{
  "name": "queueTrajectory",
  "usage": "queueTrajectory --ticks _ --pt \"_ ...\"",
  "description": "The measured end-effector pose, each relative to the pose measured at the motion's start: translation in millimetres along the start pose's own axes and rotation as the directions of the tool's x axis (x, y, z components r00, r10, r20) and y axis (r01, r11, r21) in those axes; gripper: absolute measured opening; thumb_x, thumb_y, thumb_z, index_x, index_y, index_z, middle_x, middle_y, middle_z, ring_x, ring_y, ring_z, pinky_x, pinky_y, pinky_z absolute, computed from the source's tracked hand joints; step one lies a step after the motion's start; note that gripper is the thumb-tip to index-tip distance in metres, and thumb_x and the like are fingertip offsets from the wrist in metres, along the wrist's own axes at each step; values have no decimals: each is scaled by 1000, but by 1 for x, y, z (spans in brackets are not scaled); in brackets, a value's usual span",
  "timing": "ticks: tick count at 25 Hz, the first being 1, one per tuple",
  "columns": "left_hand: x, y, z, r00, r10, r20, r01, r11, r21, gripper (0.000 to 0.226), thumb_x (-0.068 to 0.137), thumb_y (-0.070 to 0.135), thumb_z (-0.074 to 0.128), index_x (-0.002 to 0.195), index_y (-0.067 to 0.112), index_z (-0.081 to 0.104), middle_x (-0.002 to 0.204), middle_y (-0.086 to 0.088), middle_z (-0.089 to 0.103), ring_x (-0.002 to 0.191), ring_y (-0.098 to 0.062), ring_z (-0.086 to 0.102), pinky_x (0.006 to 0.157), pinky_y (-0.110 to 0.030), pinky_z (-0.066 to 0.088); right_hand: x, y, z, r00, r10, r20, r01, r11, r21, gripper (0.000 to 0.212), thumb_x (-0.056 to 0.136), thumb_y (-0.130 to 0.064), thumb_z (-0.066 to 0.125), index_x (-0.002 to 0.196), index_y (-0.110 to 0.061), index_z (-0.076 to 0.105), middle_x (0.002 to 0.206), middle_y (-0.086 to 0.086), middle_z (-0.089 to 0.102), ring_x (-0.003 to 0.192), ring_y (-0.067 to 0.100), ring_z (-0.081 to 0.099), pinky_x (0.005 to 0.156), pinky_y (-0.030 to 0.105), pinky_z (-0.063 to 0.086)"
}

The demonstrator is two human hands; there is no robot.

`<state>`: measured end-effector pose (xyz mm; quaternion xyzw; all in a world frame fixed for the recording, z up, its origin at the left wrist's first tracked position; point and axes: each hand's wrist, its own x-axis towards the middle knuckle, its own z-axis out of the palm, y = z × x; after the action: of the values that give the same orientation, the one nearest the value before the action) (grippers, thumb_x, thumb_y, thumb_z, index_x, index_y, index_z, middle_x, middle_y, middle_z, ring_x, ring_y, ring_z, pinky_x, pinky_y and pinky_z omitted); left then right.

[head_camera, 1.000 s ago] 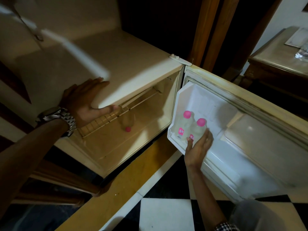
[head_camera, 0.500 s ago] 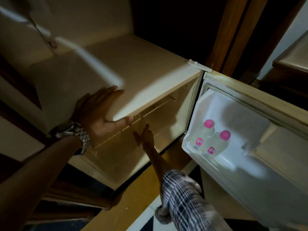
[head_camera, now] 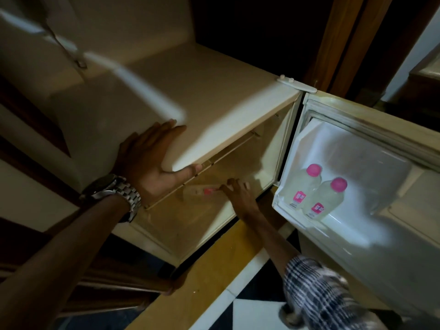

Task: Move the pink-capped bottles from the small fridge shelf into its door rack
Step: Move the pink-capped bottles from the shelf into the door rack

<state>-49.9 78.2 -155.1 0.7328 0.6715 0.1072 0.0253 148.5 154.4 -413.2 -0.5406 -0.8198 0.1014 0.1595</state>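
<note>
Head view: mid-fetch of a third bottle. Two pink-capped bottles (head_camera: 316,194) already upright in door rack (head_camera: 281,208), touching side by side, well right of the reaching hand. One more pink-capped bottle (head_camera: 204,191) lying on its side inside fridge (head_camera: 214,110), cap toward the opening, body dim & hard to make out.

Right hand (head_camera: 238,190) reached into the cavity, fingers spread & loosely extended, not closed on anything. Fingertips (head_camera: 223,186) just at the cap, looks like touching or about to — can't tell which, too blurred. So: grip loose, nothing held yet.

Left hand (head_camera: 152,160) flat on fridge top, thumb hooked under front edge; bracing, palm down, holding nothing. Wristwatch (head_camera: 114,194) on that wrist.

Next move prob calls for: sliding fingers further past the cap to wrap neck/body, since cap alone gives poor purchase on a lying bottle; then lifting clear of shelf lip, turning upright w/ cap up, carrying right to the rack. Free slot seems to be beyond the two already standing, on the side away from the hinge. Risk: bottle rolling away from fingertips if nudged rather than gripped.
</note>
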Motion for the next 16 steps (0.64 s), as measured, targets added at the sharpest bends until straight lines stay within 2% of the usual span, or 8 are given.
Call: queueTrajectory --ticks 2,3,5,6,8,12,13,16 --pt "1 0 -1 1000 -5 1 5 1000 -1 96 67 90 37 152 47 24 166 19 18 155 -9 14 124 -47 10 -28 0 10 981 138 -133 -133 990 49 35 98 -9 49 131 -14 60 134 19 56 120 29 51 102 41 39" --pt "0 0 -2 1000 -8 1 8 1000 -5 97 66 90 36 152 47 24 166 19 18 155 -9 14 124 -47 10 -35 -12 16 957 277 -87 -263 954 147 38 101 -14 48 138 -14 56 135 19 53 119 32 55 98 42 46" --pt "-2 0 -1 1000 -9 -1 9 1000 -9 98 65 91 36 152 47 24 166 19 19 155 -10 15 124 -46 11 -34 -54 26 841 507 191 -539 747 389 52 102 -35 42 150 -16 37 141 19 46 120 36 56 96 43 51" --pt "-1 -1 -1 1000 -5 -4 5 1000 -8 99 65 92 36 152 47 24 166 19 19 155 -10 15 124 -46 11 -26 -76 30 780 557 286 -624 660 419 61 99 -46 41 152 -18 31 141 18 44 124 37 52 100 47 48" --pt "1 -2 0 1000 -7 -1 7 1000 -1 99 65 93 36 152 47 24 166 19 19 154 -9 16 123 -45 11 -13 -112 39 761 580 288 -648 683 337 73 94 -58 43 154 -23 22 139 17 45 126 39 46 102 51 42" --pt "2 -5 1 1000 -24 14 24 1000 -9 98 65 93 38 151 49 23 166 21 19 155 -8 14 124 -45 10 -18 -133 47 773 519 365 -623 729 282 76 92 -59 49 155 -40 11 138 17 37 117 41 49 92 51 47" --pt "2 -4 1 999 -29 19 30 1000 -8 97 65 92 39 151 49 22 166 21 18 155 -7 13 124 -44 9 -22 -126 45 750 511 420 -652 678 339 79 92 -59 52 155 -40 9 139 19 38 117 41 52 90 48 50" --pt "1 -1 -1 999 -37 29 37 999 2 96 67 91 40 151 50 21 166 21 16 155 -7 12 123 -44 8 -49 -91 24 691 518 504 -709 351 611 82 93 -48 62 156 -22 17 137 16 55 118 36 61 79 31 55"
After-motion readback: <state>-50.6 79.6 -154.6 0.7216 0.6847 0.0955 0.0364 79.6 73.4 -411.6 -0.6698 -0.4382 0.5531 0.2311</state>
